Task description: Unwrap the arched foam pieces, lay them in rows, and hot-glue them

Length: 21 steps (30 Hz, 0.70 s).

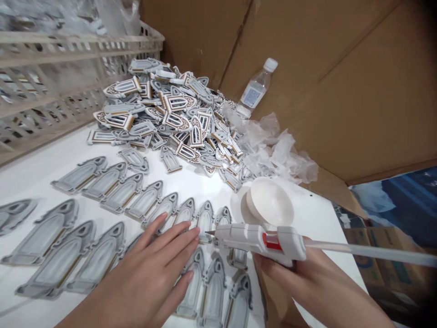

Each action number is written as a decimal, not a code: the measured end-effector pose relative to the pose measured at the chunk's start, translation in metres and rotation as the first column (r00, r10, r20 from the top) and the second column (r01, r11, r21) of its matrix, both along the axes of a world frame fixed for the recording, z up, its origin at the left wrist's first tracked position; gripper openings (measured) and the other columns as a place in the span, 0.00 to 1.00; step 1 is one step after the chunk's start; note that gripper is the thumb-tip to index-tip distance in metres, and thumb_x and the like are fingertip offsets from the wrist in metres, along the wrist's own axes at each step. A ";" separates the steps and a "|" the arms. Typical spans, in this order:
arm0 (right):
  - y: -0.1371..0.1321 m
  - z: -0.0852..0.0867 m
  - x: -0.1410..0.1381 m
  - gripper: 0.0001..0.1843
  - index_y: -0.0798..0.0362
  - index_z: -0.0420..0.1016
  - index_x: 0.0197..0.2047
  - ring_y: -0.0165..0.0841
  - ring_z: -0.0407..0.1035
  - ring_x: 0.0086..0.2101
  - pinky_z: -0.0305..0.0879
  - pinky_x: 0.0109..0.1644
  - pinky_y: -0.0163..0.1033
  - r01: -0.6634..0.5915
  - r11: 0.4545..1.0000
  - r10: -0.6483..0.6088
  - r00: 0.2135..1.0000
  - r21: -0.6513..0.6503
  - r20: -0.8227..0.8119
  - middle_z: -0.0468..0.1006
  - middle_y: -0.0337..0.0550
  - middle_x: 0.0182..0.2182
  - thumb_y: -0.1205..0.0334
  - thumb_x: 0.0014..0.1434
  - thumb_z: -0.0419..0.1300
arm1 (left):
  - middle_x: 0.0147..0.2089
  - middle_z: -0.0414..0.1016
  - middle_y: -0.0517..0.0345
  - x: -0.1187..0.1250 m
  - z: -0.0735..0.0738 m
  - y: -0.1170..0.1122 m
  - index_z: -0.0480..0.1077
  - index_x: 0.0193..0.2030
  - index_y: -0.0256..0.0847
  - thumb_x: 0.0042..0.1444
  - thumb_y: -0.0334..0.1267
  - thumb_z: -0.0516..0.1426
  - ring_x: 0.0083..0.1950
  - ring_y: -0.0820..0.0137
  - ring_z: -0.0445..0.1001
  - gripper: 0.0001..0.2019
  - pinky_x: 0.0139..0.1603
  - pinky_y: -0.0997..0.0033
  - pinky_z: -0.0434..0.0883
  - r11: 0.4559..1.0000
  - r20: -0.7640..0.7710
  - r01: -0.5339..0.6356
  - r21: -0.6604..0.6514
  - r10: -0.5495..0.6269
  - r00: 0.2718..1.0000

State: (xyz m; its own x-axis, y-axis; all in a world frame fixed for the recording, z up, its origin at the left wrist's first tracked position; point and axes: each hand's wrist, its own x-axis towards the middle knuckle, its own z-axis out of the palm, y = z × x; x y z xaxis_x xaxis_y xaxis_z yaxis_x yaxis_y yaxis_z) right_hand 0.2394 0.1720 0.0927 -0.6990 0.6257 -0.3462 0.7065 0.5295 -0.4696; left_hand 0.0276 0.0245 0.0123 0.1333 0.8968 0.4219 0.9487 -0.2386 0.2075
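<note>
My right hand grips a white glue gun with a red trigger, its nozzle pointing left at a grey arch-shaped window piece. A clear glue stick sticks out of the gun's back to the right. My left hand lies flat with fingers stretched out over the grey window pieces laid in rows on the white table. Its fingertips end just left of the nozzle.
A heap of white-and-gold window pieces lies at the back. A white bowl, crumpled plastic and a water bottle stand by the cardboard wall. A slatted plastic crate stands at the left.
</note>
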 end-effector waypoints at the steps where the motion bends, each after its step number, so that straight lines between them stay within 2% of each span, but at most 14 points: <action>1: 0.000 0.000 0.000 0.10 0.49 0.75 0.34 0.35 0.73 0.33 0.67 0.35 0.35 0.000 1.000 0.000 1.000 -0.002 0.004 0.80 0.38 0.32 0.59 0.61 0.53 | 0.54 0.77 0.63 0.000 0.000 0.000 0.74 0.51 0.42 0.61 0.41 0.54 0.58 0.71 0.72 0.15 0.72 0.69 0.36 1.000 -0.007 -0.001 0.003 0.001 1.000; 4: 0.000 0.001 0.000 0.11 0.49 0.76 0.34 0.36 0.73 0.33 0.67 0.35 0.35 0.003 1.000 -0.003 1.000 -0.004 0.015 0.80 0.38 0.31 0.58 0.61 0.53 | 0.53 0.78 0.65 -0.001 0.001 0.000 0.75 0.50 0.43 0.62 0.42 0.53 0.57 0.71 0.72 0.14 0.72 0.70 0.37 1.000 -0.007 -0.022 0.012 0.022 1.000; 7: 0.000 0.002 0.000 0.11 0.49 0.76 0.35 0.36 0.74 0.33 0.67 0.35 0.35 0.007 1.000 -0.007 1.000 -0.011 0.007 0.80 0.38 0.32 0.59 0.61 0.53 | 0.55 0.77 0.64 -0.001 0.001 0.000 0.73 0.52 0.43 0.61 0.41 0.54 0.58 0.71 0.71 0.15 0.72 0.69 0.35 1.000 -0.041 0.010 -0.012 -0.010 0.999; 12: 0.000 0.002 -0.001 0.10 0.49 0.74 0.34 0.36 0.74 0.35 0.67 0.35 0.35 0.027 0.999 -0.025 0.999 -0.042 0.036 0.80 0.39 0.34 0.58 0.61 0.53 | 0.52 0.78 0.64 0.001 0.001 0.001 0.75 0.49 0.42 0.63 0.42 0.52 0.56 0.70 0.72 0.15 0.72 0.69 0.38 0.999 0.014 -0.032 0.010 0.032 0.999; 21: -0.003 0.008 0.000 0.11 0.50 0.73 0.34 0.35 0.73 0.34 0.66 0.36 0.35 0.038 0.998 -0.036 0.999 -0.049 0.041 0.79 0.38 0.32 0.58 0.62 0.52 | 0.53 0.78 0.62 0.002 0.001 0.002 0.75 0.50 0.40 0.63 0.41 0.52 0.56 0.70 0.72 0.15 0.72 0.69 0.38 1.000 0.023 -0.019 0.016 0.019 1.000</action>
